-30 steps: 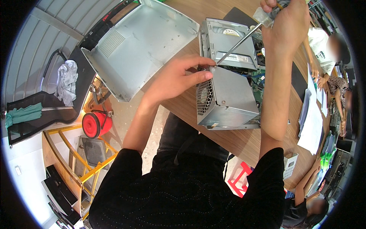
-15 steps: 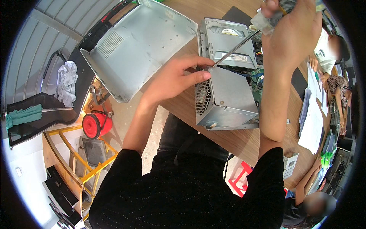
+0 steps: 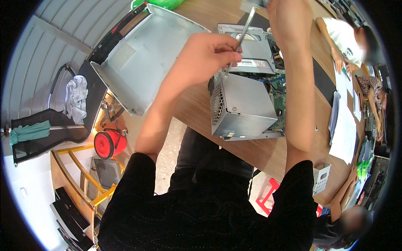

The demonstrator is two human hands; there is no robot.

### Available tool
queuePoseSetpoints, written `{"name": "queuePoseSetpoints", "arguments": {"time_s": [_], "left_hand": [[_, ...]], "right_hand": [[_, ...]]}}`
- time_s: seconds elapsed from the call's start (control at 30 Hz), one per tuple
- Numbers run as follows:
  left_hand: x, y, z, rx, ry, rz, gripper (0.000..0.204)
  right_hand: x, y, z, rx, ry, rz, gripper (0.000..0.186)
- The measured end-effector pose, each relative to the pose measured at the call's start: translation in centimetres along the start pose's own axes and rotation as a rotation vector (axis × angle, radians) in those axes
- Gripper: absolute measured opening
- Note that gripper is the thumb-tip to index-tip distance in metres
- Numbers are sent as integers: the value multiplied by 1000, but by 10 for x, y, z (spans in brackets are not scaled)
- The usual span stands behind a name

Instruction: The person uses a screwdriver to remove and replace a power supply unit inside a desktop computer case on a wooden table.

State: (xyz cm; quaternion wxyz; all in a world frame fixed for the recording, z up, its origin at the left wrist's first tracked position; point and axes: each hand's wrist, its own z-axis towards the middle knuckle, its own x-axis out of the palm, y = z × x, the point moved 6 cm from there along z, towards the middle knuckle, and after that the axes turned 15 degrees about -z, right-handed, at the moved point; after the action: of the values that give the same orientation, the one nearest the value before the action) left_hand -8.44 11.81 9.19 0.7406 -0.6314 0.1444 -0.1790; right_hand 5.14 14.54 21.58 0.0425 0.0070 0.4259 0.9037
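Observation:
A long metal screwdriver (image 3: 247, 26) stands steeply tilted, its tip by the top corner of a silver power supply box (image 3: 250, 97). My left hand (image 3: 209, 54) pinches the lower shaft between thumb and fingers. At the upper edge, my right hand (image 3: 289, 19) is closed round the handle end, its fingers partly cut off by the frame. The power supply has a perforated vent on its left side and sits in an opened computer case. Beyond it lies a metal drive bay (image 3: 251, 46), with a green circuit board (image 3: 279, 95) showing to the right.
A large grey case cover (image 3: 155, 50) lies left on the wooden table (image 3: 194, 106). Papers (image 3: 344, 140) and a white perforated holder (image 3: 321, 180) are at the right, near other people. A red bucket (image 3: 109, 144) stands on the floor at left.
My left hand has lifted from the power supply's corner onto the screwdriver shaft. My right hand has moved up and left, and the screwdriver has become steeper.

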Motion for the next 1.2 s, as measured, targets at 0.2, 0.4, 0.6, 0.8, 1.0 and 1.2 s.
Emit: {"name": "queuePoseSetpoints", "arguments": {"time_s": [0.2,0.4,0.6,0.8,1.0,1.2], "left_hand": [[3,-3,8,16,92,-23,19],[13,-7,13,-29,116,-8,23],[8,-10,14,-82,218,-140,29],[7,-17,18,9,165,-84,29],[6,-20,20,29,120,-26,29],[1,-26,20,64,191,-41,28]], "right_hand": [[-10,-38,9,212,209,128,32],[-11,-24,4,175,131,-246,41],[-12,-23,3,171,358,167,45],[-12,-26,-3,338,424,-270,40],[-23,-35,-3,393,467,64,41],[-15,-43,-15,354,447,92,43]]}}
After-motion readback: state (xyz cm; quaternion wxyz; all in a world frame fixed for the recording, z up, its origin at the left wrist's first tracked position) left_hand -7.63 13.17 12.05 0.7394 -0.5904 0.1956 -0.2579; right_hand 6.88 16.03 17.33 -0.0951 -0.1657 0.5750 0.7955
